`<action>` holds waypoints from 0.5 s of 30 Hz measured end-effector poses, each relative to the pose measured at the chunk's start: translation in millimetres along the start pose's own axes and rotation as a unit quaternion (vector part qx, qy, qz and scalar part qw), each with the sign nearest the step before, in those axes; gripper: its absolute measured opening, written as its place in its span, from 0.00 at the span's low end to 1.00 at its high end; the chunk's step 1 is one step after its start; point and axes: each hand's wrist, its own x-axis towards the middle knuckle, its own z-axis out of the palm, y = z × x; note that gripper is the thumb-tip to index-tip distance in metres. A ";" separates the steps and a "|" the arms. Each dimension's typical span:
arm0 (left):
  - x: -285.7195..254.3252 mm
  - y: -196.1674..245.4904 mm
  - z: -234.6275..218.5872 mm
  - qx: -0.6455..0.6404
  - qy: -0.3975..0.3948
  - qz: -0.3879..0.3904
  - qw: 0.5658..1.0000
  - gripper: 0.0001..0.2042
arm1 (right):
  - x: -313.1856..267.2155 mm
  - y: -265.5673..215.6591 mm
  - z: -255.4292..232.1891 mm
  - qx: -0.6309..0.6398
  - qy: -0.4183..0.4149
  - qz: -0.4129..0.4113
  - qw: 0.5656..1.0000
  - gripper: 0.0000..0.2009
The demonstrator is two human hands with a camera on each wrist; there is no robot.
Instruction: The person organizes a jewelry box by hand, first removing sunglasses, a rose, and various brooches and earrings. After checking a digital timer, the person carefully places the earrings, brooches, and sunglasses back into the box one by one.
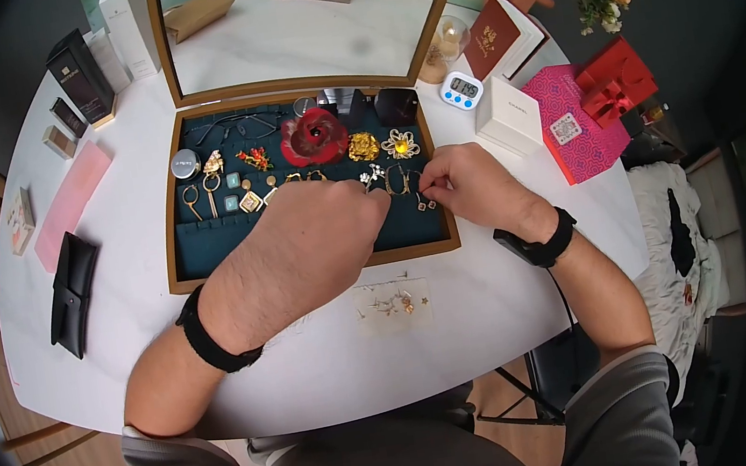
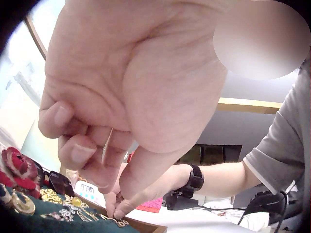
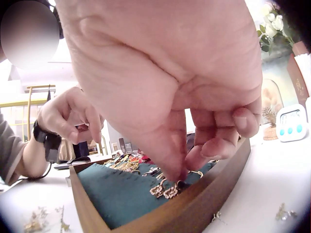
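My left hand (image 1: 303, 237) hovers over the jewelry box (image 1: 316, 266), its fingers loosely curled, with nothing visible in them; in the right wrist view, gaps show between its fingertips. At the box's right side, my right hand (image 1: 475, 186) pinches the top of an earring (image 3: 170, 191), thumb and index finger together at the dark green lining. A matching earring (image 3: 156, 190) hangs beside it. Hoop earrings (image 1: 397, 180) and a silver flower piece (image 1: 372, 176) lie between the hands. A red flower (image 1: 313, 137) and gold brooch (image 1: 363, 147) sit farther back.
The box's glass lid (image 1: 300, 40) stands raised behind. A timer (image 1: 461, 90) and white box (image 1: 508, 116) stand to the right. Small jewelry pieces lie on a clear sheet (image 1: 394, 320) in front. A black case (image 1: 74, 294) lies left.
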 end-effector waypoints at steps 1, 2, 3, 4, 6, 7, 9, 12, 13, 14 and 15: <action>-0.2 0.1 -1.2 0.001 -0.004 -0.003 1.000 0.07 | 0.0 -0.4 -0.1 -0.011 0.002 -0.002 1.000 0.03; 0.0 -0.1 -1.8 0.003 -0.007 -0.007 1.000 0.07 | 0.3 -0.8 -0.4 -0.010 0.002 -0.002 1.000 0.03; 0.5 -1.5 -0.8 0.003 -0.007 -0.007 1.000 0.07 | 0.5 -1.1 -1.0 -0.007 -0.003 0.007 1.000 0.03; 1.1 -4.0 1.4 -0.001 0.000 -0.004 1.000 0.06 | 0.5 -1.1 -1.4 -0.004 -0.007 0.016 1.000 0.03; 2.4 -7.5 5.0 -0.005 0.008 -0.002 1.000 0.06 | 0.6 1.0 0.0 0.000 -0.007 0.020 1.000 0.04; 2.9 -8.7 6.3 -0.003 0.009 -0.002 1.000 0.06 | 0.6 1.6 0.6 0.004 -0.007 0.023 1.000 0.04; 3.0 -9.9 7.7 -0.002 0.010 -0.003 1.000 0.06 | -1.0 -2.0 -2.1 0.003 0.001 0.021 1.000 0.04; 3.0 -10.4 8.3 -0.005 0.017 -0.004 1.000 0.06 | -4.3 -6.2 -11.7 0.008 0.028 0.022 0.999 0.04; 2.8 -10.2 7.6 -0.007 0.015 -0.005 1.000 0.06 | -5.1 -5.2 -14.8 0.015 0.046 0.023 0.999 0.04; 2.7 -10.1 7.3 -0.010 0.013 -0.006 1.000 0.06 | -5.5 -0.6 -15.9 0.015 0.046 0.024 0.999 0.04; 2.9 -9.8 7.5 -0.010 0.012 -0.006 1.000 0.06 | -6.1 5.8 -16.6 0.016 0.058 0.021 0.998 0.04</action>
